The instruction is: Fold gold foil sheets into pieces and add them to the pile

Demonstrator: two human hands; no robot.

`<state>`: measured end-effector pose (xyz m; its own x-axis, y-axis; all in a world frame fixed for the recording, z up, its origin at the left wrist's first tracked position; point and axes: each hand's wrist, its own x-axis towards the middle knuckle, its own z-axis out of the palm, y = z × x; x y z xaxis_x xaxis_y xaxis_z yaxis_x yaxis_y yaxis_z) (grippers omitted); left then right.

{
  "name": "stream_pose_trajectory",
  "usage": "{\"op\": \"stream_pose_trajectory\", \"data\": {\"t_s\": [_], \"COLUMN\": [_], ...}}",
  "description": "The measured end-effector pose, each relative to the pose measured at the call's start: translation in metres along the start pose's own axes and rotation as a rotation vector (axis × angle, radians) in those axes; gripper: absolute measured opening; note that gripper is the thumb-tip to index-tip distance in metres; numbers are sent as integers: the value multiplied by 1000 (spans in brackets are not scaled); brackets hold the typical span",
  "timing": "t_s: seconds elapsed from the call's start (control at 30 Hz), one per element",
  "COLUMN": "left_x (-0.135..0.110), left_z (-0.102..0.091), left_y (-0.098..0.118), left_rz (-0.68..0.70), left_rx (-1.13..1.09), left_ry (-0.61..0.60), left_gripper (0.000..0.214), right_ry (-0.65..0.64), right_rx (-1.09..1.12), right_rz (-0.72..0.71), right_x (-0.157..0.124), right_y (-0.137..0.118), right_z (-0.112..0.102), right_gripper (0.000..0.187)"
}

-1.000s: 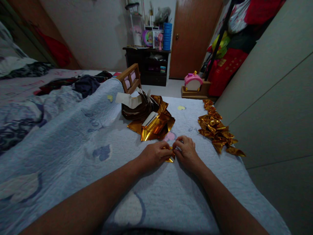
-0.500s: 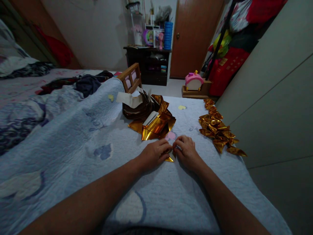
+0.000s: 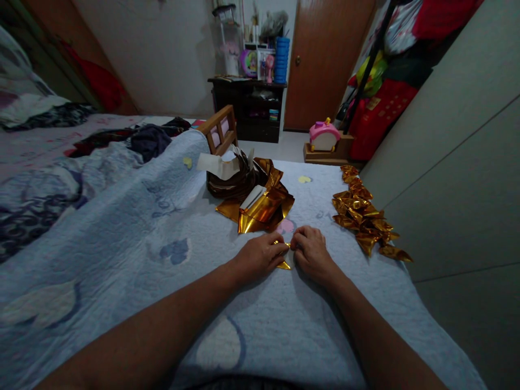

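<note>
In front of the paper pile (image 3: 266, 211), the left hand (image 3: 259, 253) pinches a gold sheet (image 3: 285, 265); whether the right hand (image 3: 312, 254) grips it, I cannot tell.

the foil (image 3: 285, 265) is gold, the quilt (image 3: 280, 319) blue with hearts.

The fingertips of the right hand (image 3: 312, 250), which met those of the left hand (image 3: 259, 253) half a second ago, now sit slightly to the right, with a narrow gap between. A bright gold edge of the small foil piece (image 3: 285, 265) has come into sight there, and the whole view has turned slightly left.
</note>
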<state>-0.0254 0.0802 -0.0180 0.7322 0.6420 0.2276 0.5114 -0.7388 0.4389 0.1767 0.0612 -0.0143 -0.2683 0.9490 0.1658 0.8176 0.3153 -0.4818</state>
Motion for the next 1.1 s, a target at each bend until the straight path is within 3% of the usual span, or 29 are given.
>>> {"op": "stream_pose_trajectory", "data": {"t_s": [0.63, 1.1], "left_x": [0, 1], "left_z": [-1, -3], "left_y": [2, 2], "left_rz": [0, 0], "left_rx": [8, 7], "left_ry": [-14, -28], "left_gripper": [17, 15], "right_ry": [-17, -94], "right_rx": [42, 54], "right_rz": [13, -8], "right_x": [1, 1], "right_y": [-3, -1], "right_z": [-4, -10], "right_gripper": [16, 23]}}
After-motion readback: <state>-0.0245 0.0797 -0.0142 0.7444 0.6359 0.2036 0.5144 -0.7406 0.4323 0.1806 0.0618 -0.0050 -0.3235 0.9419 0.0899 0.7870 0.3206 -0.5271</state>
